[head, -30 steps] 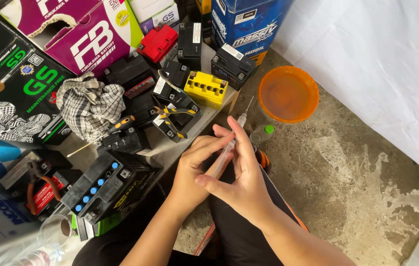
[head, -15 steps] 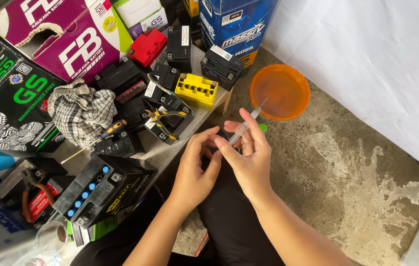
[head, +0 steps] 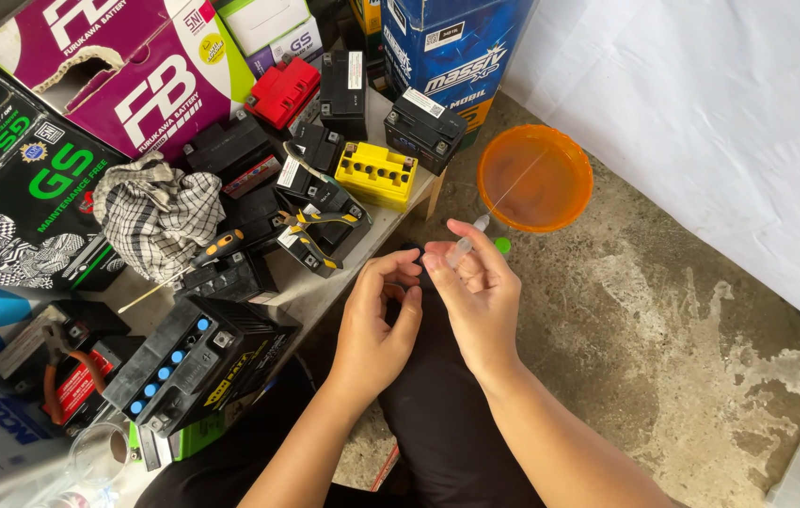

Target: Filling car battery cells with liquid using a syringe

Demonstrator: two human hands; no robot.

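At the far left a black battery with blue caps (head: 188, 362) sits on the low bench (head: 329, 282), with red-handled pliers (head: 59, 362) beside it. Above them lies a checked cloth (head: 160, 214), and a screwdriver with a yellow and black handle (head: 195, 259) rests just below the cloth. Farther along stand a red battery (head: 279, 91), a yellow battery (head: 376, 174) and several black ones.

The left hand (head: 373, 325) hovers over the person's lap, just off the bench edge. Its fingers are curled inward, thumb and forefinger close together near the rear end of the syringe; whether they actually touch it I cannot tell.

The syringe (head: 464, 246) is held in the right hand (head: 477, 292), between the two hands and just below the orange bowl (head: 535, 179). Its long axis runs on a slant, from lower left to upper right, with the tip aimed up toward the bowl. A thin needle or thread continues from the tip over the bowl's rim. The right hand's fingers pinch the barrel, thumb on one side and fingertips on the other, the rest loosely folded.

A small green cap (head: 502, 246) lies on the concrete floor (head: 663, 310) just beside the syringe tip.
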